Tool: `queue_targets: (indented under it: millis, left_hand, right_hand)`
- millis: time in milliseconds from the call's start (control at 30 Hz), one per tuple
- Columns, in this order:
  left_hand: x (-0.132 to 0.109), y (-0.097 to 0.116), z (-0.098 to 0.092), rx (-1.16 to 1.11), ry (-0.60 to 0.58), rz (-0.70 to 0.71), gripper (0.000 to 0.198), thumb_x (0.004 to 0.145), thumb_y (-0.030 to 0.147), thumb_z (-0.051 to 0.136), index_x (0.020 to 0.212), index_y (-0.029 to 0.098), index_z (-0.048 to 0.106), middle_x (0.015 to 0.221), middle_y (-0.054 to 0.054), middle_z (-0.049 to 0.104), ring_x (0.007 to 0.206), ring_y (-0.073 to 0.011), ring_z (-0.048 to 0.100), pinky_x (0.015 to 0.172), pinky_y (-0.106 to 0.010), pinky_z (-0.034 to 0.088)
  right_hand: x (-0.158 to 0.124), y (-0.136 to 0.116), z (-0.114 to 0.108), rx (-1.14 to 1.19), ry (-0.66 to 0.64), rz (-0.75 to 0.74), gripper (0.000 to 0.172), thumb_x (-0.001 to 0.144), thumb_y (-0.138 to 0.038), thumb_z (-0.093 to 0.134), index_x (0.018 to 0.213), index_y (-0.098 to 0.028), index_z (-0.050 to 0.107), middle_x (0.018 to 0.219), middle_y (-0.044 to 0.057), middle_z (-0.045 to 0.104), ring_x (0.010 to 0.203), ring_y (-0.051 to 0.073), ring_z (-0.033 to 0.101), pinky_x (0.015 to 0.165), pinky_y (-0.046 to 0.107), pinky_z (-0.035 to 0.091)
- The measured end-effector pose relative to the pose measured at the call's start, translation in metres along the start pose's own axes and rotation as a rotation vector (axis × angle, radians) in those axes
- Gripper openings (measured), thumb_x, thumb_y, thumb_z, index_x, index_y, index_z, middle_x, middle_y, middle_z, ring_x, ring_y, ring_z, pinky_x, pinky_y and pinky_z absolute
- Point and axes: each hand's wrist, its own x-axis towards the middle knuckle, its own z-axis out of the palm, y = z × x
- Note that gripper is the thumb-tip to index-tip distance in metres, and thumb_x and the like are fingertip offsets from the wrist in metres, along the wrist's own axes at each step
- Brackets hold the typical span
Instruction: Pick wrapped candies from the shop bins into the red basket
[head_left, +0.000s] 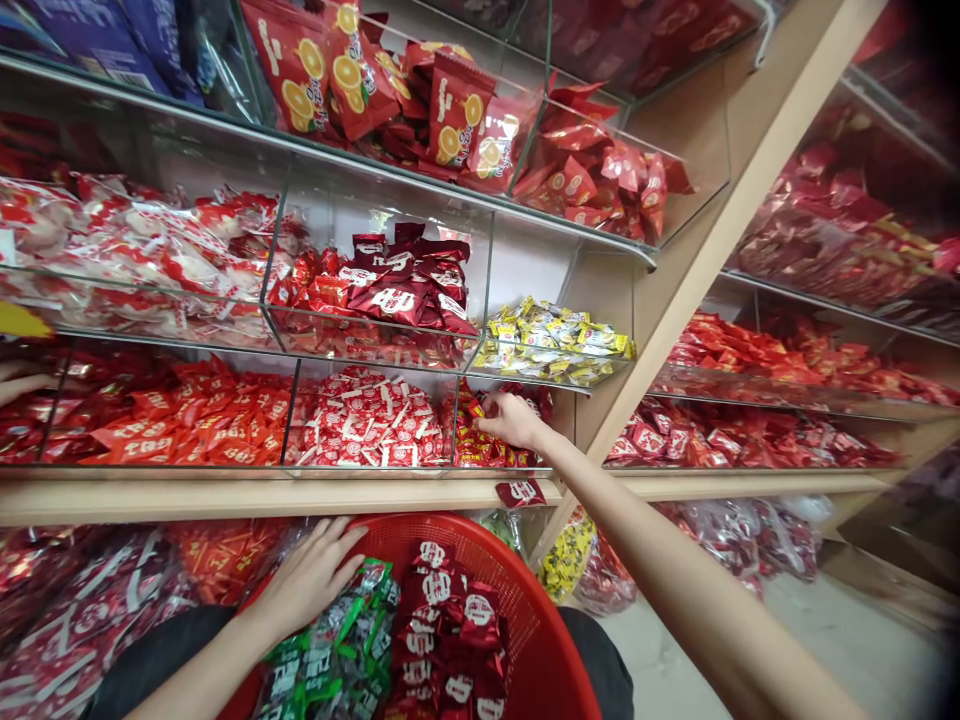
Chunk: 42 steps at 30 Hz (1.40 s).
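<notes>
My right hand (pixel 511 418) reaches into a clear bin on the lowest shelf, its fingers pinched on a small red-and-yellow wrapped candy (pixel 477 408) above a pile of similar candies (pixel 480 448). Spread fingers of my left hand (pixel 321 562) rest over the near-left rim of a red plastic basket (pixel 536 610), holding nothing. Inside the basket, green-wrapped packets (pixel 337 640) lie on the left and dark red packets with white print (pixel 450 630) on the right. The basket stands between my knees, its lower part out of frame.
A dark red packet (pixel 520 493) lies on the wooden ledge (pixel 187 497) below the bins. White-and-red candies (pixel 379 420) and yellow candies (pixel 555 335) fill neighbouring bins. A slanting wooden post (pixel 675 300) stands right of them. Another person's hand (pixel 22 380) shows at the left edge.
</notes>
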Motion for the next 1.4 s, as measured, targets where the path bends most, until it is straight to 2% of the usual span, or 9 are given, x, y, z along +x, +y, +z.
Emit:
queue_targets:
  millis: [100,300,533,800,900,1000,1167,1267,1400]
  left_hand:
    - [0.001,0.0,0.001,0.004,0.008,0.005,0.043,0.085,0.046,0.038,0.12,0.026,0.053,0.131,-0.009,0.048,0.12,-0.0298,0.043,0.097,-0.042,0.038]
    - [0.0,-0.001,0.0,0.018,0.028,0.025,0.044,0.084,0.047,0.038,0.119,0.025,0.055,0.129,-0.009,0.049,0.117,-0.0288,0.046,0.096,-0.041,0.04]
    - [0.0,-0.002,0.002,0.011,0.04,0.043,0.043,0.085,0.046,0.038,0.118,0.024,0.055,0.129,-0.009,0.05,0.117,-0.0277,0.047,0.095,-0.04,0.04]
    - [-0.001,-0.004,0.005,0.004,0.042,0.04,0.042,0.085,0.045,0.038,0.119,0.025,0.054,0.131,-0.009,0.047,0.119,-0.0273,0.044,0.097,-0.04,0.039]
    - [-0.001,-0.002,0.002,0.005,0.041,0.047,0.042,0.085,0.046,0.038,0.118,0.025,0.055,0.131,-0.009,0.047,0.119,-0.0272,0.045,0.096,-0.04,0.04]
    - [0.0,0.0,-0.002,0.001,0.048,0.066,0.042,0.085,0.046,0.038,0.117,0.024,0.056,0.129,-0.009,0.049,0.118,-0.0264,0.046,0.095,-0.039,0.04]
    - [0.001,0.002,-0.005,-0.016,0.049,0.05,0.042,0.085,0.046,0.039,0.116,0.024,0.056,0.129,-0.009,0.049,0.116,-0.0274,0.047,0.094,-0.04,0.041]
    - [0.0,0.002,-0.003,-0.015,0.02,0.025,0.043,0.085,0.046,0.038,0.118,0.024,0.055,0.129,-0.009,0.049,0.118,-0.0283,0.045,0.096,-0.041,0.039]
    - [0.0,0.001,-0.001,-0.021,0.022,0.021,0.043,0.085,0.046,0.038,0.119,0.025,0.054,0.13,-0.009,0.048,0.118,-0.0286,0.045,0.096,-0.041,0.039]
  right_hand:
    - [0.011,-0.003,0.002,-0.019,0.012,0.043,0.024,0.079,-0.033,0.048,0.091,-0.014,0.055,0.082,0.006,0.062,0.075,0.016,0.057,0.059,0.022,0.037]
    - [0.018,-0.014,0.007,-0.087,-0.028,-0.113,0.032,0.073,-0.015,0.054,0.105,-0.018,0.052,0.105,0.008,0.059,0.088,0.018,0.057,0.068,0.024,0.038]
    - [0.018,-0.01,0.011,-0.159,-0.04,-0.21,0.034,0.079,-0.014,0.049,0.112,-0.021,0.047,0.114,0.01,0.052,0.091,0.021,0.057,0.07,0.027,0.04]
    - [0.022,-0.006,0.011,-0.161,-0.009,-0.313,0.024,0.08,-0.015,0.05,0.103,-0.022,0.055,0.112,0.009,0.053,0.091,0.021,0.057,0.07,0.028,0.042]
    - [0.022,0.0,0.013,0.063,0.09,-0.293,0.024,0.08,-0.022,0.054,0.103,-0.019,0.055,0.109,0.009,0.055,0.093,0.02,0.055,0.077,0.029,0.041]
    - [0.018,0.004,0.017,0.602,0.198,-0.18,0.027,0.076,-0.032,0.059,0.097,-0.016,0.056,0.091,0.005,0.061,0.08,0.017,0.057,0.07,0.028,0.044]
    - [0.0,0.005,0.023,1.326,0.148,0.065,0.033,0.063,-0.041,0.069,0.079,-0.016,0.054,0.07,-0.002,0.058,0.064,0.011,0.058,0.052,0.02,0.042]
    - [-0.011,0.005,0.023,1.501,0.098,0.143,0.034,0.061,-0.037,0.072,0.079,-0.016,0.054,0.069,-0.003,0.059,0.063,0.009,0.058,0.051,0.017,0.042]
    - [-0.026,0.003,0.017,1.569,0.059,0.226,0.031,0.063,-0.036,0.071,0.081,-0.016,0.055,0.067,-0.003,0.059,0.059,0.006,0.056,0.052,0.015,0.043]
